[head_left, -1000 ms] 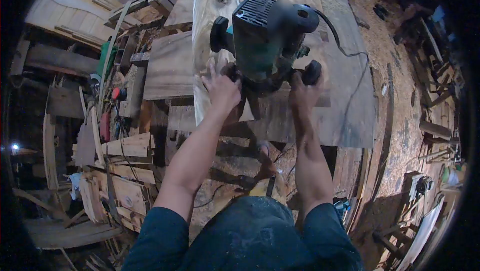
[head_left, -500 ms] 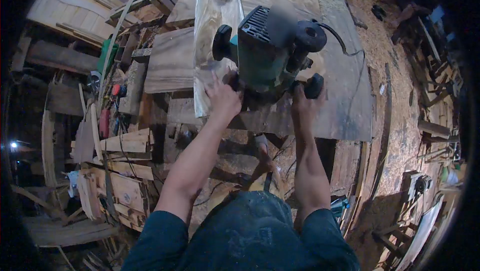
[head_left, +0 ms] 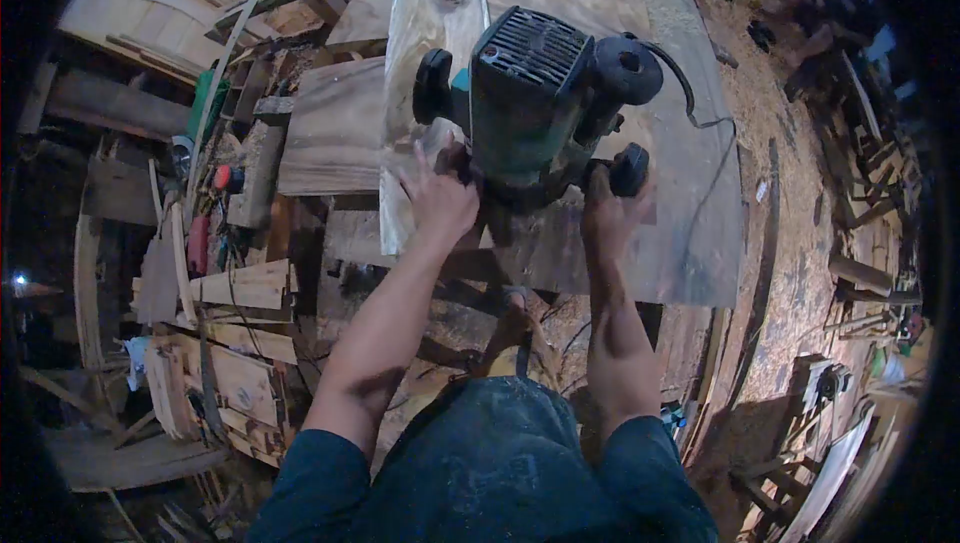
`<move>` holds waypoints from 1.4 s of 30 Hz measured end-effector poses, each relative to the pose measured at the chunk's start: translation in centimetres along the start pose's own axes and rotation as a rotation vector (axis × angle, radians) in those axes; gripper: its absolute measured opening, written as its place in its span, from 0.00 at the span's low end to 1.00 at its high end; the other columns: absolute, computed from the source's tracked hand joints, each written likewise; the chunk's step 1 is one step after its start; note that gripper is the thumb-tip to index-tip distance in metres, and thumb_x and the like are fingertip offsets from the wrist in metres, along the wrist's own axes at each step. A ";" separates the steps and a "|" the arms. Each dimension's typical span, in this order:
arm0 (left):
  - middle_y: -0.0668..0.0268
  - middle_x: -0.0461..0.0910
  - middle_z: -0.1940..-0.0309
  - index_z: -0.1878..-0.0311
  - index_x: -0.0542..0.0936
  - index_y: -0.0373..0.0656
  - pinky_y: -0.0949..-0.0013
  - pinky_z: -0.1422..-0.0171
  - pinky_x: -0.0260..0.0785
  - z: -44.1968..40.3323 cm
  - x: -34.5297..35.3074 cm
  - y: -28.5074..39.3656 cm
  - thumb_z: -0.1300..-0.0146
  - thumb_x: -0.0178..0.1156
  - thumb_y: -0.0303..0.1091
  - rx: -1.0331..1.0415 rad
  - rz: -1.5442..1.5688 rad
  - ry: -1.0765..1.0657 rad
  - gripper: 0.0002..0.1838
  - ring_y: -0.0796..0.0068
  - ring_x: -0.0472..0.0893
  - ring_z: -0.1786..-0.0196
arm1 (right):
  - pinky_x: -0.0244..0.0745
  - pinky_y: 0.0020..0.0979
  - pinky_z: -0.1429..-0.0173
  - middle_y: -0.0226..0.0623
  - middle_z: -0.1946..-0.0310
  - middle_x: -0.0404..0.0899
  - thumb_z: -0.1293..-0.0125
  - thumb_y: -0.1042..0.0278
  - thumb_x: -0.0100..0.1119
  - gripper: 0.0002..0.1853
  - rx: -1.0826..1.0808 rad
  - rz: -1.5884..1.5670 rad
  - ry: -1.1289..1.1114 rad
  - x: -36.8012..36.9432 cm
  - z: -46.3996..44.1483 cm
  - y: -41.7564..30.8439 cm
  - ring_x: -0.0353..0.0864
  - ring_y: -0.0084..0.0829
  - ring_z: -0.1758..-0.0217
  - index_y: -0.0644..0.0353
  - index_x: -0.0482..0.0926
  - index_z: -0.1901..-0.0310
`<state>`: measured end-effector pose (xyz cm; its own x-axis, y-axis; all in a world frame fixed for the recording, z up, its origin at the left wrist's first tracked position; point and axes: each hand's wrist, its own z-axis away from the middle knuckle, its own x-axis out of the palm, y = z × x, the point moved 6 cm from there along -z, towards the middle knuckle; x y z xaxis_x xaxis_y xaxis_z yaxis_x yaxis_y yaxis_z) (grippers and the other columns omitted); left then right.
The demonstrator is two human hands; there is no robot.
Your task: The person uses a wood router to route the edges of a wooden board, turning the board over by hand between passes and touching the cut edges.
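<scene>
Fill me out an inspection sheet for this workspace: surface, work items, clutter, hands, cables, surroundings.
Surface: large wooden board, pale dust toward its far right.
Work items: power tool upright; narrow board with pale edges beneath its left side. Cutting bit not visible.
Clutter: wood scraps piled at left; a red-topped item among them, unclear what.
Hands: left hand against the tool's base, fingers spread, grip partly hidden; right hand on the black knob.
Cables: black cord loops over the large board's right side; far end not seen.
Surroundings: shavings over the floor at right; dim edges.
</scene>
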<state>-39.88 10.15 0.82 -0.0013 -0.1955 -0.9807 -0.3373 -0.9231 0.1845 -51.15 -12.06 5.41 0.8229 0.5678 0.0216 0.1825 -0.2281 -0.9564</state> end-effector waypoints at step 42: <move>0.62 0.77 0.37 0.36 0.77 0.49 0.43 0.28 0.55 -4.5 -2.3 -4.6 0.34 0.57 0.43 0.031 0.169 0.142 0.23 0.51 0.71 0.30 | 0.74 0.28 0.52 0.34 0.58 0.77 0.37 0.67 0.70 0.24 -0.079 0.011 -0.104 18.9 -22.6 8.8 0.76 0.25 0.56 0.66 0.71 0.44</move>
<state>-34.12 13.33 2.48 0.0713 -0.3930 -0.9168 -0.3720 -0.8633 0.3411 -21.85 -21.16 4.01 0.7656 0.6429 -0.0228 0.2189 -0.2937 -0.9305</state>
